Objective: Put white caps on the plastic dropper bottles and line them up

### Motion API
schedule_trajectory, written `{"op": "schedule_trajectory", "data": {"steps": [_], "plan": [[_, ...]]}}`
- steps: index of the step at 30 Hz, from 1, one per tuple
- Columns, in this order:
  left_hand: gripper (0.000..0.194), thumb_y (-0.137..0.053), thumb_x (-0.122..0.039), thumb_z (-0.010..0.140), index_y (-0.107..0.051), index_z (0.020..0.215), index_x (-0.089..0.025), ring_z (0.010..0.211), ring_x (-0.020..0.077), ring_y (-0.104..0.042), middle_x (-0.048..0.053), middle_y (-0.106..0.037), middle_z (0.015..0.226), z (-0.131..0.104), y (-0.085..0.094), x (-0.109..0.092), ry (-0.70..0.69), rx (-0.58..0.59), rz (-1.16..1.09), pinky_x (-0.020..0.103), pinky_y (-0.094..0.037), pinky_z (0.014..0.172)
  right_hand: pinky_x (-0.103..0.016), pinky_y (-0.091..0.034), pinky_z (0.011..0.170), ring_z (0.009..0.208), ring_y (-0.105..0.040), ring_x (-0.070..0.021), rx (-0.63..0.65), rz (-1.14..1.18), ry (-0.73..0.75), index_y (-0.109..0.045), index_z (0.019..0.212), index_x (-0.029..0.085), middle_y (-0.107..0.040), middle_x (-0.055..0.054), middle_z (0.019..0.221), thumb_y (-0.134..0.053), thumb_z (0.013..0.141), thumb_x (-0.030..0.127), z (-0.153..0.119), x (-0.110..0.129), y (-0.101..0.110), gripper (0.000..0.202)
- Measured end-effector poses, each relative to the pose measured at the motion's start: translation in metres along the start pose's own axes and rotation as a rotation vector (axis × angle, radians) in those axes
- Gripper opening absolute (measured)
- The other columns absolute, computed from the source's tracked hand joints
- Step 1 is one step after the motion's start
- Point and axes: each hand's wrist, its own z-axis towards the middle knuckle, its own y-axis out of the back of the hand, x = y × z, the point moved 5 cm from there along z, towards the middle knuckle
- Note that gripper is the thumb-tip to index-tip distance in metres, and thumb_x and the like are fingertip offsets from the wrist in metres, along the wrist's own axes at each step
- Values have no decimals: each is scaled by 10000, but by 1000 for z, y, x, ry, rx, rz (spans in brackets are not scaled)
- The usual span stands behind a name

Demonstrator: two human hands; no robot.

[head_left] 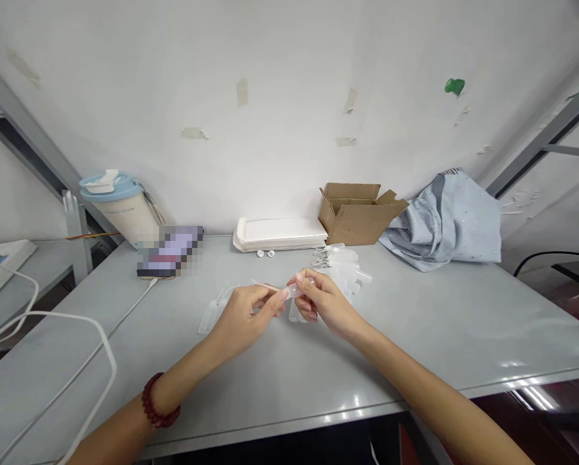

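Over the middle of the table, my left hand (251,313) and my right hand (326,300) meet at a small translucent plastic tube (295,290). Both are closed on it: the left pinches one end between thumb and fingers, the right grips the other. A thin pale strip shows above my left fingers; its kind is unclear. Beyond my right hand lies a pile of clear plastic tubes (342,257), some with small metal clasps. Flat clear tags with thin loops (210,316) lie left of my left hand. Two small white caps (271,254) sit farther back.
A stack of white envelopes (282,234) and an open cardboard box (362,223) stand by the wall. Grey-blue cloth (444,223) lies at right. At left are a tumbler (125,210), a phone (173,252) and a white cable (110,355).
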Motion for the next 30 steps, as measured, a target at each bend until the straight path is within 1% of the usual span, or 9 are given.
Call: {"op": "schedule_trajectory", "data": {"steps": [2, 6, 11, 14, 16, 19, 22, 25, 30], "plan": [[372, -436, -377, 891, -603, 640, -159, 612, 132, -590, 19, -633, 652, 0, -1, 0, 58, 49, -36, 216, -476, 570, -195, -226, 396, 386, -264, -46, 3, -6, -6, -450, 793, 192, -336, 102, 478, -494, 845, 519, 0, 0, 0, 334], [386, -452, -412, 870, -590, 615, -157, 587, 136, -578, 12, -602, 596, 1, 0, 2, 134, 47, -117, 231, -466, 564, -203, -248, 414, 398, -291, -57, -3, -94, 25, -438, 809, 197, -344, 94, 496, -455, 860, 529, -2, 3, -2, 336], [400, -486, -441, 854, -604, 619, -139, 528, 122, -553, 5, -584, 579, 4, 4, 11, 234, 34, -337, 268, -468, 596, -208, -305, 465, 524, -397, -85, -144, -421, 207, -527, 879, 186, -457, 37, 626, -512, 857, 430, -6, 15, 1, 245], [387, -502, -460, 845, -626, 681, -131, 518, 121, -546, -4, -564, 565, 4, 3, 17, 299, 73, -441, 271, -463, 579, -221, -356, 528, 660, -483, -118, -172, -550, 306, -580, 910, 184, -550, -14, 772, -509, 867, 378, -8, 20, 1, 211], [385, -501, -463, 846, -632, 712, -127, 527, 122, -550, -3, -568, 577, 5, 3, 17, 297, 109, -436, 265, -463, 571, -231, -369, 561, 707, -508, -133, -177, -604, 347, -604, 914, 182, -580, -29, 810, -503, 871, 360, -9, 22, 1, 209], [382, -475, -441, 863, -628, 703, -131, 549, 126, -562, 6, -589, 596, 5, 4, 13, 217, 119, -289, 255, -464, 576, -237, -351, 561, 657, -496, -126, -179, -618, 339, -623, 865, 175, -593, -23, 759, -505, 868, 361, -9, 21, 2, 220], [352, -446, -374, 885, -600, 662, -149, 587, 133, -567, 9, -597, 605, 4, 7, 6, 89, 72, -38, 245, -453, 590, -235, -316, 529, 571, -430, -106, -180, -559, 268, -624, 808, 171, -543, 1, 661, -511, 858, 386, -9, 18, 5, 248], [296, -456, -286, 890, -573, 649, -159, 605, 131, -549, 13, -595, 634, 2, 8, -3, -126, -26, 197, 245, -435, 599, -229, -262, 480, 497, -344, -87, -162, -453, 178, -618, 776, 172, -428, 38, 548, -520, 843, 417, -7, 13, 6, 273], [144, -465, -172, 884, -605, 853, -165, 744, 159, -601, 61, -661, 800, -6, 6, -8, -480, -166, 359, 263, -473, 663, -229, -221, 443, 446, -291, -74, -99, -223, 61, -557, 686, 168, -335, 65, 486, -555, 801, 457, -4, 8, 5, 311]]}}
